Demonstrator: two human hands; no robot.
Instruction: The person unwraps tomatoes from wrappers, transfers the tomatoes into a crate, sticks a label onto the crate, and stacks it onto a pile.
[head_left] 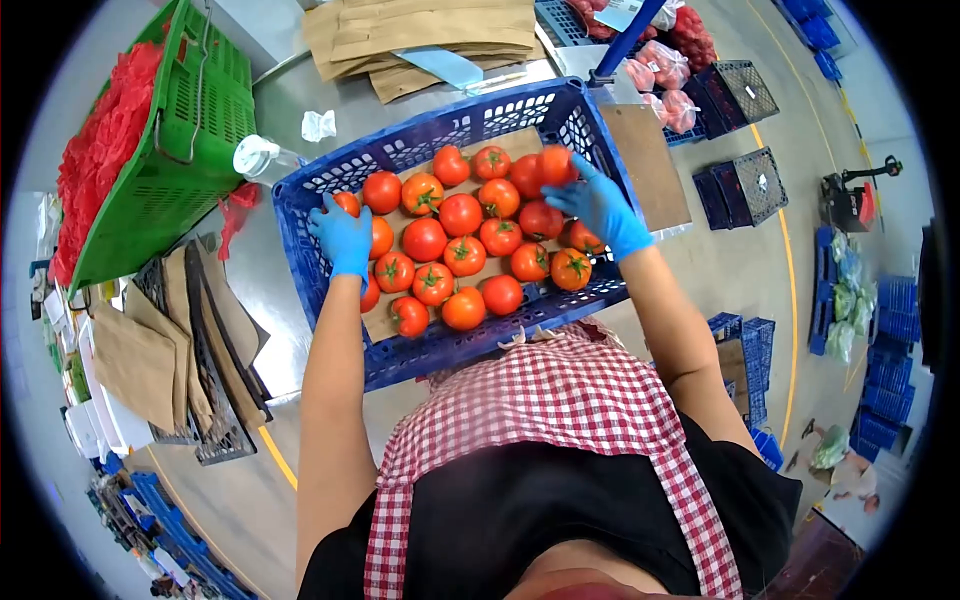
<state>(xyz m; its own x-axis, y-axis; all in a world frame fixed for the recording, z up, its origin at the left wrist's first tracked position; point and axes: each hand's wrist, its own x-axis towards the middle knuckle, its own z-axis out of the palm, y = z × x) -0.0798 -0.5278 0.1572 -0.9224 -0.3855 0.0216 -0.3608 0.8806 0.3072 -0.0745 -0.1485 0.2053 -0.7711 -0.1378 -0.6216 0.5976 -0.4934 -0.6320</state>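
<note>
Tomatoes [461, 215] in blue crate [420, 361]. Right hand [605, 212] appears to grip one near far right corner; left hand's [343, 240] grip unclear. Best: light pressure, neighbours unbumped.

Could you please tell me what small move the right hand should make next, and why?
I would probably settle the round red tomato at the blue-gloved right hand onto bare brown cardboard lining the blue plastic crate: it appears to overlap a neighbouring tomato, while that patch lies uncovered.
</note>
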